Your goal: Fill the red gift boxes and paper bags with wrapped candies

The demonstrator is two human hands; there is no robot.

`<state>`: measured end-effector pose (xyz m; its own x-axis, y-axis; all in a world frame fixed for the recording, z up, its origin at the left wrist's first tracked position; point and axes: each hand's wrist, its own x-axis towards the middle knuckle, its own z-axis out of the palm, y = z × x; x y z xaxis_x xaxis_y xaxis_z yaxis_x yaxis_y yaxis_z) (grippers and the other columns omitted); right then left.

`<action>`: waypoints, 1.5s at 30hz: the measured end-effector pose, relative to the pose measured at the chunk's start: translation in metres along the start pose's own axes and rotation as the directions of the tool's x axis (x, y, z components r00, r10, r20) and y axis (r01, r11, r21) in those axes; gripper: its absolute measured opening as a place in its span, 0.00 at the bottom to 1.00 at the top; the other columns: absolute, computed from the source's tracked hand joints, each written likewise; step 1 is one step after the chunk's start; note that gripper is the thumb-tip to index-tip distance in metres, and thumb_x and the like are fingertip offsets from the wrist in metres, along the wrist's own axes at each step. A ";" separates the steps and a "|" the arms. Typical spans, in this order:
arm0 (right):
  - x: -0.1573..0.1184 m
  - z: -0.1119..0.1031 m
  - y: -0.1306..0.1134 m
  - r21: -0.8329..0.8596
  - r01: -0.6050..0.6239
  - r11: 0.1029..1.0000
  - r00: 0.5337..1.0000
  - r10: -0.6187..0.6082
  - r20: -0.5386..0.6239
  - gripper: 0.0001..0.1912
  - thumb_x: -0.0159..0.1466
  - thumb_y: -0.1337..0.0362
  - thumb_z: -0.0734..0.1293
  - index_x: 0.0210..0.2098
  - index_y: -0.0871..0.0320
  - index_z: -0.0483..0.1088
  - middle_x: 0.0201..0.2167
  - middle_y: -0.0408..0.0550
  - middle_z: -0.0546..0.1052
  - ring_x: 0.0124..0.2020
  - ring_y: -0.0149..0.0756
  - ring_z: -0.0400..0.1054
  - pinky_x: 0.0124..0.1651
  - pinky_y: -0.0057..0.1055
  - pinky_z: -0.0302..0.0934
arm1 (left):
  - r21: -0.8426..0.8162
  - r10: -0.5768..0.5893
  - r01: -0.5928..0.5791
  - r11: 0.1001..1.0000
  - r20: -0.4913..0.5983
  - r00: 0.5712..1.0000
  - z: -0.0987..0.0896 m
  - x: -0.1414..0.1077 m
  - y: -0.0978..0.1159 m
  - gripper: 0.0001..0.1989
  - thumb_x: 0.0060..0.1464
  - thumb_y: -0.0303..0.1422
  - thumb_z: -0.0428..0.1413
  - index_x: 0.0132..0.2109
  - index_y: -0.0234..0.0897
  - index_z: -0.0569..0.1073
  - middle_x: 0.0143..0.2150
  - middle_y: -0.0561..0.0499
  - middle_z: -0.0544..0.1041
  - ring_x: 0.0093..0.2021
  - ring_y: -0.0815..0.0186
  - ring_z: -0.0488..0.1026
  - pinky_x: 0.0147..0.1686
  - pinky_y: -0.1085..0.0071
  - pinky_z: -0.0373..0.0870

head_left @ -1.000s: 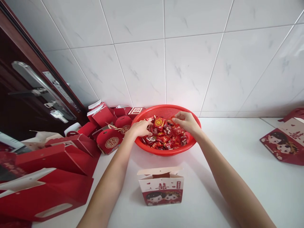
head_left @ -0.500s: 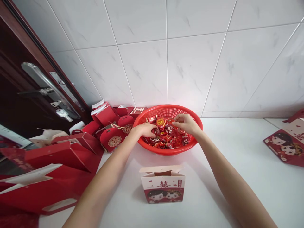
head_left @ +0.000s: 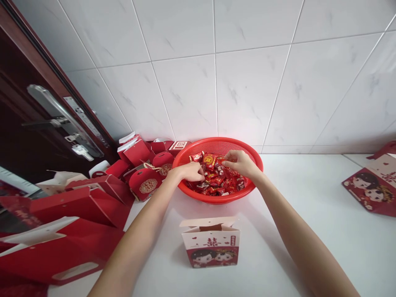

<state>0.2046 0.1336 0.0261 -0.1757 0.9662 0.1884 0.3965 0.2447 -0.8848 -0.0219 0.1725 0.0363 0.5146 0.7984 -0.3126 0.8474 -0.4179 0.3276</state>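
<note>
A red plastic basket (head_left: 259, 163) with a mesh wall holds a heap of wrapped candies (head_left: 218, 177), mostly in red wrappers. Both my hands reach into it. On the left side of the heap, my left hand (head_left: 191, 171) has its fingers curled down among the candies; what they hold, if anything, is hidden. Over the right side, my right hand (head_left: 239, 162) pinches thumb and fingers together at a red-wrapped candy. In front of the basket, between my forearms, an open-topped gift box (head_left: 210, 247) with two cartoon faces stands upright.
Red gift boxes (head_left: 83, 247) crowd the left side, with smaller round-topped red boxes (head_left: 146, 183) beside the basket. Another cartoon-face box (head_left: 371, 185) is at the far right on the white table (head_left: 297, 181). A tiled wall (head_left: 247, 95) rises behind; a dark door (head_left: 34, 123) is at left.
My left hand's fingers have curled in more tightly among the candies. My right hand has shifted slightly left over the heap. The cartoon-face box in front stays put.
</note>
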 end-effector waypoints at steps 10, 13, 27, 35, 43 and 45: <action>-0.001 0.000 -0.002 -0.050 -0.003 0.999 1.000 0.003 -0.007 0.05 0.60 0.66 0.69 0.28 0.57 0.71 0.26 0.43 0.77 0.27 0.34 0.71 0.32 0.31 0.63 | -0.074 0.003 0.000 0.997 0.034 0.999 -0.003 0.000 -0.002 0.14 0.47 0.33 0.58 0.40 0.41 0.85 0.36 0.53 0.84 0.37 0.63 0.79 0.36 0.75 0.70; -0.001 0.000 -0.003 -0.027 -0.017 0.999 1.000 0.017 -0.007 0.05 0.60 0.66 0.69 0.28 0.56 0.70 0.25 0.43 0.77 0.25 0.33 0.71 0.29 0.30 0.63 | -0.287 0.047 -0.079 0.955 -0.118 0.992 -0.003 -0.001 -0.005 0.15 0.55 0.35 0.56 0.45 0.37 0.84 0.43 0.49 0.85 0.46 0.60 0.79 0.45 0.72 0.73; -0.005 -0.010 -0.012 0.281 -0.114 0.953 0.991 0.091 0.094 0.09 0.54 0.61 0.74 0.31 0.57 0.72 0.23 0.42 0.77 0.21 0.29 0.69 0.25 0.27 0.62 | -0.646 0.063 -0.333 0.687 -0.403 0.913 -0.006 -0.012 0.007 0.21 0.61 0.39 0.57 0.58 0.37 0.78 0.47 0.45 0.82 0.48 0.59 0.79 0.43 0.67 0.78; -0.005 -0.017 -0.010 0.345 -0.102 0.933 0.995 0.094 0.039 0.12 0.54 0.59 0.74 0.34 0.58 0.75 0.26 0.43 0.76 0.22 0.29 0.68 0.28 0.29 0.65 | -0.598 0.083 -0.356 0.718 -0.434 0.897 -0.008 -0.015 0.028 0.20 0.61 0.34 0.56 0.58 0.40 0.77 0.55 0.47 0.79 0.50 0.59 0.79 0.47 0.66 0.77; -0.013 -0.014 -0.026 0.312 -0.030 0.950 0.999 0.021 0.033 0.17 0.55 0.52 0.75 0.32 0.58 0.71 0.27 0.42 0.75 0.24 0.29 0.68 0.28 0.28 0.64 | -0.575 0.127 -0.415 0.704 -0.474 0.871 -0.003 -0.011 0.034 0.20 0.60 0.35 0.58 0.59 0.37 0.77 0.51 0.46 0.82 0.48 0.58 0.79 0.49 0.62 0.76; -0.014 -0.010 -0.027 0.318 -0.044 0.947 0.998 0.030 0.049 0.19 0.55 0.51 0.76 0.34 0.57 0.69 0.27 0.43 0.77 0.22 0.29 0.69 0.26 0.27 0.63 | -0.577 0.149 -0.422 0.700 -0.459 0.876 -0.002 -0.011 0.034 0.21 0.59 0.35 0.59 0.59 0.37 0.76 0.53 0.45 0.81 0.49 0.58 0.78 0.50 0.62 0.76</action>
<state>0.2060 0.1146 0.0515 -0.2079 0.9679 0.1410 0.0962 0.1637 -0.9818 0.0015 0.1505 0.0522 0.5169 0.8359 0.1846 0.3004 -0.3791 0.8752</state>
